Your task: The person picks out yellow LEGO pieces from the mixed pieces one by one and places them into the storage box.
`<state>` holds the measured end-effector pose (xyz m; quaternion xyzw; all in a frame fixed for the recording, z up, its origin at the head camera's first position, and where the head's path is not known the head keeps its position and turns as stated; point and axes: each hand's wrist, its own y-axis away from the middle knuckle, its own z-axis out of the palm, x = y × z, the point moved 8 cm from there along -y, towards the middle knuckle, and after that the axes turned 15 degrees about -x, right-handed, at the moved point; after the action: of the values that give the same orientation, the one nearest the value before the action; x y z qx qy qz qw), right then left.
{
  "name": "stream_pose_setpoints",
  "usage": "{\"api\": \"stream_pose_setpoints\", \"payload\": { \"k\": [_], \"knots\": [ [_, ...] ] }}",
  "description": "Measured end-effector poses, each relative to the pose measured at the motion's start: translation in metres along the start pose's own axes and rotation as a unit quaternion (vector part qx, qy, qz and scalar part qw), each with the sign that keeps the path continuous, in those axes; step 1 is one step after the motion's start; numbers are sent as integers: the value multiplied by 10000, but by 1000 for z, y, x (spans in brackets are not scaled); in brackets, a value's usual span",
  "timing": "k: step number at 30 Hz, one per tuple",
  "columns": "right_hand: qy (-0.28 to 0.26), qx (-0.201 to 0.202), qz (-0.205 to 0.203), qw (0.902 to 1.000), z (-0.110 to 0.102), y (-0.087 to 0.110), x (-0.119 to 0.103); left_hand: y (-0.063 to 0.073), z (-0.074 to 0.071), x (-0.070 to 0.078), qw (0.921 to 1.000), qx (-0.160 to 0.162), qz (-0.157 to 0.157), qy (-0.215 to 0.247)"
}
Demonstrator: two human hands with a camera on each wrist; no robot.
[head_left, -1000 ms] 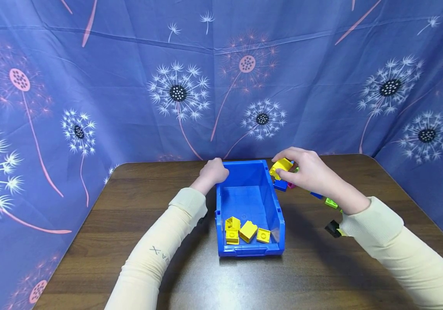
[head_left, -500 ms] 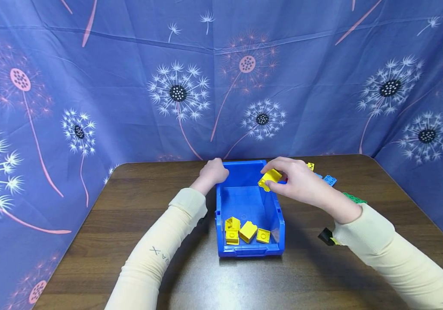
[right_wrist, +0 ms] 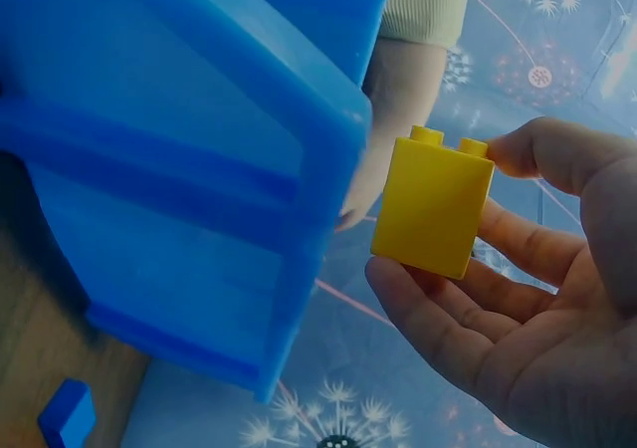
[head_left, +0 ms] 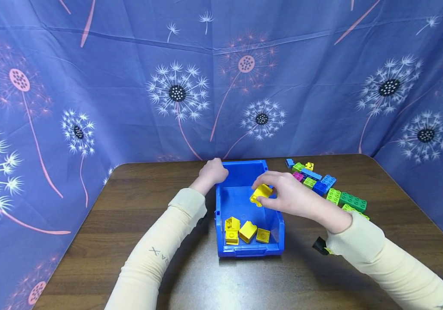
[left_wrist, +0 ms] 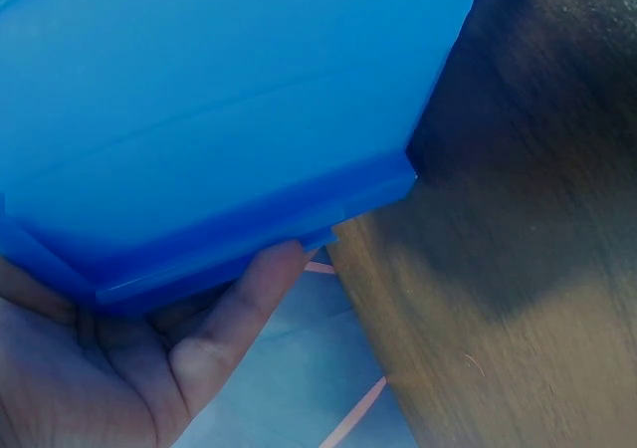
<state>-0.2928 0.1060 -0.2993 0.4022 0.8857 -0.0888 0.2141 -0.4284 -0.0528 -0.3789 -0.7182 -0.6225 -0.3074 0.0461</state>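
My right hand (head_left: 287,193) pinches a yellow toy brick (head_left: 261,195) between thumb and fingers, over the right side of the blue bin (head_left: 251,252). The right wrist view shows this tall yellow brick (right_wrist: 434,205) with its studs toward the thumb. At the bin's far left corner, my left hand (head_left: 213,171) grips the wall. In the left wrist view, a digit (left_wrist: 261,294) of that hand lies against the bin's rim (left_wrist: 229,254). Several yellow bricks (head_left: 248,231) lie in the near end of the bin.
To the right of the bin, several loose bricks lie on the wooden table (head_left: 148,181), among them a dark green one (head_left: 353,201), a light blue one (head_left: 311,174) and a lime one (head_left: 333,196). A patterned blue cloth (head_left: 128,86) hangs behind the table.
My right hand has carried the yellow brick left and toward me, from beside the bin to over it. More loose bricks show behind it. The left hand stays at the bin's corner.
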Motion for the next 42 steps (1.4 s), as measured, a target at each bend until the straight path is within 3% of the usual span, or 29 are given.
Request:
{"api": "stream_pose_setpoints", "payload": {
  "k": [10, 21, 31, 42],
  "knots": [
    [-170, -398, -105, 9990, 18, -4, -1, 0, 1, 0, 10000, -47, -14, 38],
    [120, -835, -280, 9960, 40, -11, -2, -1, 0, 0, 10000, -28, -38, 17],
    [171, -1395, -193, 9899, 64, -20, 1, -1, 1, -1, 10000, -42, -62, -38],
    [765, -1726, -286, 9816, 78, -22, -9, -2, 1, -1, 10000, -33, -78, -11]
  ]
}}
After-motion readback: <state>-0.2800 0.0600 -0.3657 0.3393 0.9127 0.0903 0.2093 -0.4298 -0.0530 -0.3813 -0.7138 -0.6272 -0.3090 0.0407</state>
